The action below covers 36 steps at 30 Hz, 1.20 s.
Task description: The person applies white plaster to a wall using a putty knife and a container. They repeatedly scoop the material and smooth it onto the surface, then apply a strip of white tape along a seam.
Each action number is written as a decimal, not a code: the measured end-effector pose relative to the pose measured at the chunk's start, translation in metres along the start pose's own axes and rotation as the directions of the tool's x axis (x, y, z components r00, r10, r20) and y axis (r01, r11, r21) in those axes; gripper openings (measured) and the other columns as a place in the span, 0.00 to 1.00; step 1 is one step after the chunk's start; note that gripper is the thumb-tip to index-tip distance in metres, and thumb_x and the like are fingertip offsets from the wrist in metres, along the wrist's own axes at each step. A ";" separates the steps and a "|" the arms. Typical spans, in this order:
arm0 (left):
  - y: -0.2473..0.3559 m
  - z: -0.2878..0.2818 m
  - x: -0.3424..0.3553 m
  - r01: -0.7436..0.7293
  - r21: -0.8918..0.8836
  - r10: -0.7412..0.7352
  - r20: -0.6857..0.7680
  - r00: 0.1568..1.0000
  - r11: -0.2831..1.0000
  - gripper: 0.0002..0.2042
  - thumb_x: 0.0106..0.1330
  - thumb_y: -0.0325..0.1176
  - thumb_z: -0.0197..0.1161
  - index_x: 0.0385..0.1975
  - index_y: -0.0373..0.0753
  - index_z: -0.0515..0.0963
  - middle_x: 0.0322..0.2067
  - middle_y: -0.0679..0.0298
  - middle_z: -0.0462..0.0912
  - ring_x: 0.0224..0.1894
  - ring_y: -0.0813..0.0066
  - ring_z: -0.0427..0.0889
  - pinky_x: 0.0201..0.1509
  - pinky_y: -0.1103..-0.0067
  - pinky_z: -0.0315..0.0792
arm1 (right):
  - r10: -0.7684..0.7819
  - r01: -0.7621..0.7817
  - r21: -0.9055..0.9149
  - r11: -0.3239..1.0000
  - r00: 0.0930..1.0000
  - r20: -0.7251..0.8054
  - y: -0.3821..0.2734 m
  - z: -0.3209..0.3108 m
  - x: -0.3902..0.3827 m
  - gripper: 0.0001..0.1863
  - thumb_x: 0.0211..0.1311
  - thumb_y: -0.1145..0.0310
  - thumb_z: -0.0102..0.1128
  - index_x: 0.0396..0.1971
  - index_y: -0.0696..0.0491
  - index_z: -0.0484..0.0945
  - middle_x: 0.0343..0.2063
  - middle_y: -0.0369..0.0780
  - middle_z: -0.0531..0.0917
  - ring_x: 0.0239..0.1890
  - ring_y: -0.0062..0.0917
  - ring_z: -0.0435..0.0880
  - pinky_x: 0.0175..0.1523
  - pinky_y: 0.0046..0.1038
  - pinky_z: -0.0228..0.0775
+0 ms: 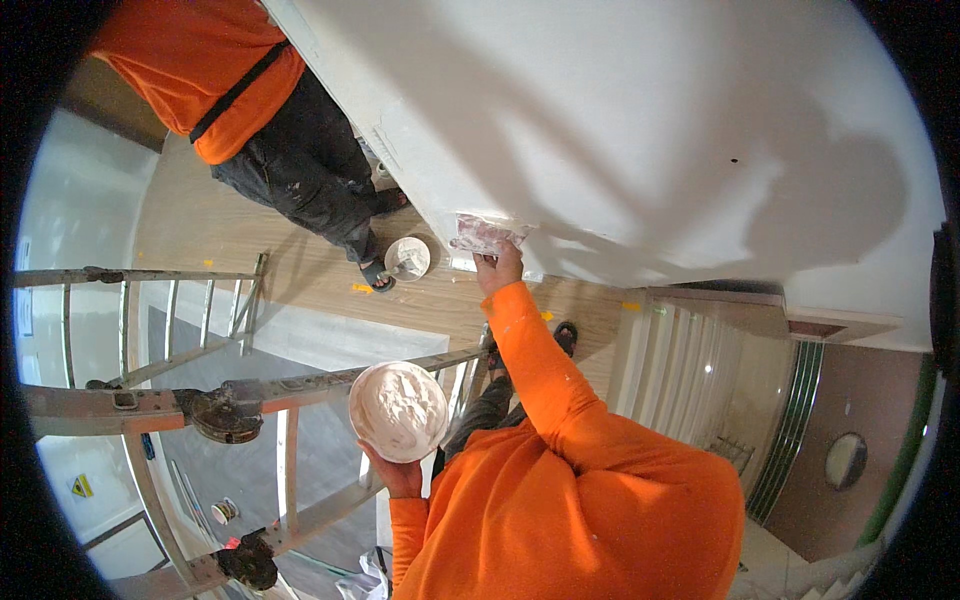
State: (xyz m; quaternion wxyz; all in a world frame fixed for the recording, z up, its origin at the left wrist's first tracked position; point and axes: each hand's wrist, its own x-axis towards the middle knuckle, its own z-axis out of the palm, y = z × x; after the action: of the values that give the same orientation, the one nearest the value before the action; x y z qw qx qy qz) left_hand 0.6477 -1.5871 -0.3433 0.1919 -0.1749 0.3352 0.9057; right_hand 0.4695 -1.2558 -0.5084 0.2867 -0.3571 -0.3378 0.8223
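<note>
In the head view my left hand [393, 468] grips a round white bowl [359, 410] of pale, creamy filler, held beside the ladder at the lower centre. My right hand [500, 266], at the end of my raised orange-sleeved arm, has its fingers closed on a flat, filler-smeared trowel [483, 231]. The trowel lies against the white wall [650, 130] near its lower edge, where a rough pale patch shows. What exactly my fingers grip on the trowel is partly hidden.
A co-worker [280, 160] in orange top and dark trousers stands at upper left, a second tub [424, 262] with a scraper by their sandals. Aluminium ladders [110, 403] span the left and lower left over a wooden floor [200, 225] and grey sheeting. Pale ribbed panels [680, 365] stand at right.
</note>
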 end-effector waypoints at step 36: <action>-0.006 0.030 -0.028 -0.113 0.127 0.142 -0.246 0.959 0.985 0.37 0.70 0.66 0.47 0.73 0.52 0.55 0.71 0.63 0.59 0.72 0.58 0.60 0.73 0.59 0.59 | -0.090 0.096 -0.127 0.987 0.995 0.046 0.051 0.021 0.016 0.19 0.68 0.71 0.47 0.56 0.59 0.68 0.57 0.44 0.74 0.61 0.33 0.74 0.66 0.40 0.68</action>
State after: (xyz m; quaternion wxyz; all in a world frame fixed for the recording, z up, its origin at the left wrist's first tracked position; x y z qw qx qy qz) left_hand 0.6697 -1.5690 -0.3129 0.0980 -0.2563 0.4178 0.8661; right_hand 0.4318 -1.2825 -0.5425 0.2943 -0.3421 -0.4121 0.7915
